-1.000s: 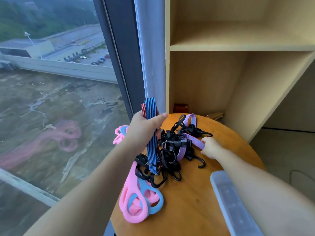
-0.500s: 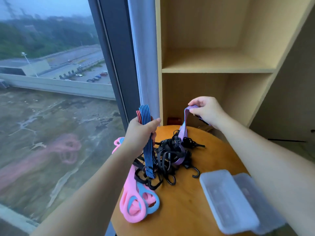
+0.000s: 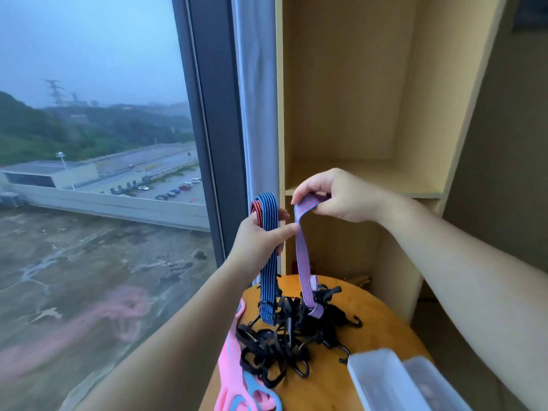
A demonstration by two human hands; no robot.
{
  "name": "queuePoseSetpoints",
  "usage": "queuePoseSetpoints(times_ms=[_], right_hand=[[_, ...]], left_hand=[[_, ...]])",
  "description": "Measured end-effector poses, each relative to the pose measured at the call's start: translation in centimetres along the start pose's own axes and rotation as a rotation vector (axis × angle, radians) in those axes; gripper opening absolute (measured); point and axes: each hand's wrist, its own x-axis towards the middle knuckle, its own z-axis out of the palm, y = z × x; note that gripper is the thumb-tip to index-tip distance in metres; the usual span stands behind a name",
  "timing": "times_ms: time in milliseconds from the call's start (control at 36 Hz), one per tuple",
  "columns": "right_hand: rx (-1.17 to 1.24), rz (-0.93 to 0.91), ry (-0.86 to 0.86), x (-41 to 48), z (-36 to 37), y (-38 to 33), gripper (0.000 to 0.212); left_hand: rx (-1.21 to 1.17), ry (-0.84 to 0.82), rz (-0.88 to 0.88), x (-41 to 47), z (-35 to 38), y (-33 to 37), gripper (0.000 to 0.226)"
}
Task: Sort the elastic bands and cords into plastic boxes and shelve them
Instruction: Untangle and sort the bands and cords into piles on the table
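Striped flat cords, hooked ends

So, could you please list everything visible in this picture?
table: one, round, orange-brown wood, lower centre.
shelf unit: one, pale wood, behind the table.
curtain: one, grey, left of the shelf unit.
plastic boxes: two, clear, table's near right.
hook tangle: one pile, black, mid-table.
soft straps: count unclear, pink and light blue, table's left edge.
blue striped band: one, blue, hanging down to the hook tangle.
red striped band: one, red, looped beside the blue one.
purple striped band: one, purple-pink, right of those, also reaching the tangle.
left hand: grips the blue and red bands.
right hand: pinches the purple band's top.
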Motion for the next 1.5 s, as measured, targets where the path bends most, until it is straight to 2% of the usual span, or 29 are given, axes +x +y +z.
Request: queuePoseSetpoints(times_ms=[111, 194, 278, 333, 361, 417, 500, 611, 778, 833, 917, 1000, 1028, 1083, 1167, 1222, 1278, 1389, 1445, 1500], right_hand=[[-0.015, -0.024, -0.042, 0.3, -0.2, -1.6, 0.053], [-0.028, -0.009, -0.005, 0.5, 0.2, -2.1, 0.048], [-0.196, 0.002, 0.169, 0.5, 0.8, -1.3, 0.029], [-0.221, 0.142, 0.322, 0.3, 1.4, -0.3, 0.027], [-0.156, 0.251, 0.337, 0.0, 1.8, 0.2, 0.030], [0.024, 0.458, 0.254, -0.3, 2.7, 0.9, 0.027], [0.374, 0.612, 0.173, -0.8, 3.7, 1.2, 0.025], [0.564, 0.635, 0.158, -0.9, 4.6, 1.3, 0.030], [0.904, 0.666, 0.396, -0.8, 5.7, 1.5, 0.035], [1.045, 0.683, 0.460, -0.6, 5.7, 1.8, 0.029], [1.148, 0.727, 0.475, -0.5, 5.6, 2.4, 0.017], [1.200, 0.758, 0.430, -0.6, 5.7, 3.2, 0.033], [1.199, 0.756, 0.373, -0.6, 5.8, 3.3, 0.032], [1.176, 0.736, 0.289, -0.7, 6.0, 3.5, 0.017], [1.119, 0.692, 0.377, -0.7, 5.6, 3.3, 0.015], [1.021, 0.608, 0.476, -0.9, 5.2, 3.0, 0.024], [0.937, 0.461, 0.483, -1.1, 4.9, 2.7, 0.031], [0.746, 0.183, 0.394, -2.2, 5.5, 2.3, 0.046], [0.659, 0.098, 0.325, -2.9, 6.1, 2.3, 0.053], [0.613, 0.053, 0.248, -3.6, 6.7, 2.6, 0.057]], left_hand=[[0.032, -0.177, 0.019, -0.2, 0.2, 0.4, 0.028], [-0.001, -0.172, 0.006, -0.5, 0.7, -0.2, 0.024], [-0.034, -0.092, -0.033, -0.8, 0.8, -1.0, 0.027], [-0.047, -0.058, -0.056, -0.9, 0.7, -1.4, 0.028], [-0.048, -0.057, -0.063, -1.0, 0.7, -1.6, 0.029], [-0.045, -0.076, -0.072, -1.2, 0.7, -1.8, 0.029], [-0.023, -0.094, -0.082, -1.5, 0.8, -2.0, 0.025], [0.006, -0.135, -0.075, -1.9, 1.0, -2.3, 0.016], [0.033, -0.161, -0.075, -2.1, 0.9, -2.4, 0.019], [0.051, -0.174, -0.084, -2.1, 0.9, -2.6, 0.020], [0.072, -0.212, -0.092, -2.2, 1.1, -2.8, 0.021], [0.062, -0.249, -0.102, -2.2, 1.1, -2.9, 0.021], [0.062, -0.258, -0.107, -2.3, 1.2, -3.0, 0.022], [0.063, -0.255, -0.121, -2.4, 1.3, -3.1, 0.019], [0.033, -0.158, -0.143, -2.4, 1.2, -3.6, 0.016], [0.011, -0.078, -0.167, -2.2, 1.1, -3.8, 0.021], [-0.012, -0.044, -0.236, -2.0, 1.1, -3.7, 0.033], [-0.186, -0.099, -0.473, -1.8, 1.5, -2.8, 0.045], [-0.272, -0.135, -0.557, -1.6, 1.8, -2.5, 0.054], [-0.369, -0.156, -0.603, -1.4, 1.8, -2.5, 0.053]])
